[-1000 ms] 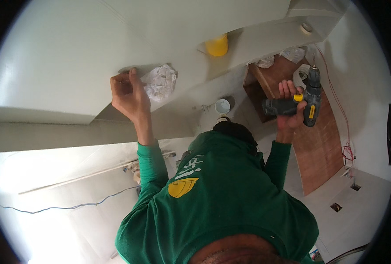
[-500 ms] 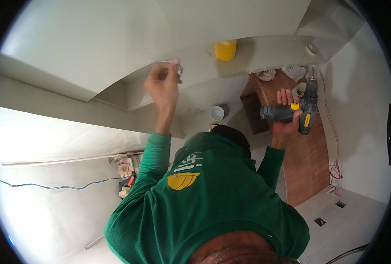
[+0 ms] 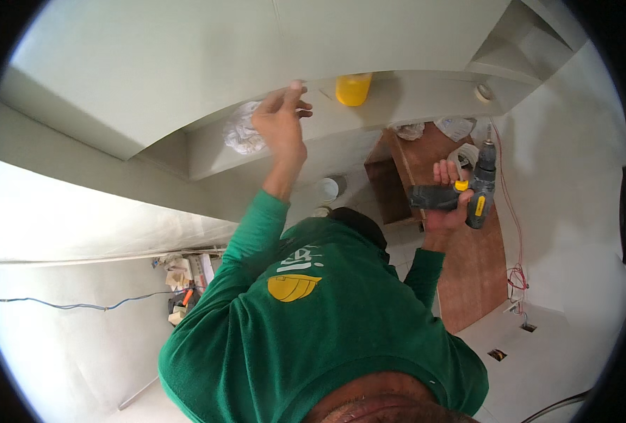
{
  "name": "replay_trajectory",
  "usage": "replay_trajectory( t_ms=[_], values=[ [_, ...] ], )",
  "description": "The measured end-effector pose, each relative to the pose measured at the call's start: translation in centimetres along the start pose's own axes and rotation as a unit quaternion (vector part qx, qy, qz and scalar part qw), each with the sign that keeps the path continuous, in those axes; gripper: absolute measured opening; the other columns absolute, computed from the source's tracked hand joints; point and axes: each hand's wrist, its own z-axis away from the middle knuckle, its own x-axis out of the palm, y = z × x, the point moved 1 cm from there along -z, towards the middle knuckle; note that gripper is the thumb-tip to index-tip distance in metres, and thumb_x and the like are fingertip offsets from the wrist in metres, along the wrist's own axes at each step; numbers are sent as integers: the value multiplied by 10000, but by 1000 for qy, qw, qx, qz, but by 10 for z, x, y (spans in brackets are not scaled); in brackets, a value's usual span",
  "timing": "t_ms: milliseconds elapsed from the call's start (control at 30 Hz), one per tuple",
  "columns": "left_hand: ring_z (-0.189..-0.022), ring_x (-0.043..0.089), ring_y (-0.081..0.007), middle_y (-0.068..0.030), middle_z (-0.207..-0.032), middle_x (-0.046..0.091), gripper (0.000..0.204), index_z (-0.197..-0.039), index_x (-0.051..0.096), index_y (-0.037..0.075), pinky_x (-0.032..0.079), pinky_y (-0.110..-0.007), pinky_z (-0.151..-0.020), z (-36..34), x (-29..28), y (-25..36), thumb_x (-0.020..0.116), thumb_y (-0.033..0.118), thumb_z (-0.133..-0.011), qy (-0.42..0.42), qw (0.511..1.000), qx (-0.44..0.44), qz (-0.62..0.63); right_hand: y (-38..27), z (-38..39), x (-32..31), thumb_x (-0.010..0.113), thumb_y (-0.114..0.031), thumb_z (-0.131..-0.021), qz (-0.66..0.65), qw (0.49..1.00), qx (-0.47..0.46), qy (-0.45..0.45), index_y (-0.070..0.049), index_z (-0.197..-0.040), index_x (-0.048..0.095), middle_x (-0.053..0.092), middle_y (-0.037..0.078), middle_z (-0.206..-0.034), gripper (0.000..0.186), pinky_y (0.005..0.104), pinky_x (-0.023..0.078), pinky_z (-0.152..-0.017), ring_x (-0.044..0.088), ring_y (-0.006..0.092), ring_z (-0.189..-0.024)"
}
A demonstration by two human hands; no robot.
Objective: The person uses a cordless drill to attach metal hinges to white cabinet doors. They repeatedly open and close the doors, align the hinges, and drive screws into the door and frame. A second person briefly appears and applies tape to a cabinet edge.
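The person in the green sleeves is standing under a pale overhead panel (image 3: 186, 63) and is working with both arms raised.

**Left hand.** The left hand (image 3: 281, 123) is reaching up to the lower edge of the panel, fingertips (image 3: 295, 88) pinched together at that edge. Something small may be pinched there, such as a screw, but the view is too coarse to confirm it, so whether this grip is holding anything cannot be told. A crumpled white rag (image 3: 241, 128) is lying on the ledge just beside the hand, on its left, close to the palm but not in the grip.

**Right hand.** The right hand (image 3: 445, 201) is clenched around the handle of a dark cordless drill (image 3: 468, 194) with yellow trim. The drill's nose is pointing up toward the ceiling, and the tool is hanging well apart from the left hand, lower and to the right, in front of a brown wooden board (image 3: 468, 268).

**Doing the step well.**
- Keeping the left fingertips steady against the panel edge is what matters most here.
- The drill is best brought up square to the surface, with the wrist straight.
- The rag is sitting near the work point and could snag a turning bit.

A yellow cup (image 3: 353, 88) is sitting further right on the same ledge.
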Motion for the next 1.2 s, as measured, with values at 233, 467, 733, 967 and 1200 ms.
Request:
replay_trajectory(
  t_ms=[233, 467, 733, 967, 1200],
  values=[
    [-752, 657, -173, -108, -930, 735, 247, -1062, 750, -30, 576, -332, -675, -11, 0, 13, 805, 174, -934, -15, 996, -82, 15, 3, 17, 15, 755, -469, -966, 61, 995, 6, 73, -55, -1371, 546, 605, 215, -1444, 616, 555, 365, -1262, 569, 395, -1375],
    [-800, 652, -154, -83, -1011, 729, 264, -1147, 744, 7, 564, -337, -709, -30, 10, -18, 767, 209, -979, -28, 996, -79, -7, 8, 32, 3, 664, -446, -1028, 67, 984, 17, 166, -30, -1412, 536, 644, 232, -1390, 580, 544, 433, -1198, 608, 404, -1327],
    [-764, 610, -150, -139, -1118, 738, 320, -1154, 722, -39, 526, -307, -695, -56, 34, -42, 747, 245, -1008, -73, 992, 5, -103, 17, 58, -27, 619, -308, -1070, 128, 954, 26, 269, -26, -1377, 600, 738, 125, -1086, 417, 424, 575, -895, 708, 218, -960],
    [-808, 606, -211, -190, -1117, 723, 397, -1154, 711, -88, 520, -352, -739, -91, 25, -66, 749, 281, -1015, -82, 988, 46, -126, 33, 111, -63, 768, -333, -991, 421, 797, 152, 406, -85, -1088, 736, 697, 11, -812, 268, 331, 519, -648, 640, 136, -687],
    [-811, 600, -202, -175, -1100, 735, 477, -1152, 731, -102, 517, -311, -738, -77, 28, -35, 796, 336, -976, -69, 981, 42, -178, 60, 230, -105, 820, -632, -795, 708, 477, 250, 457, -42, -1114, 728, 760, 167, -962, 676, 494, 590, -770, 742, 356, -856]
  ],
)
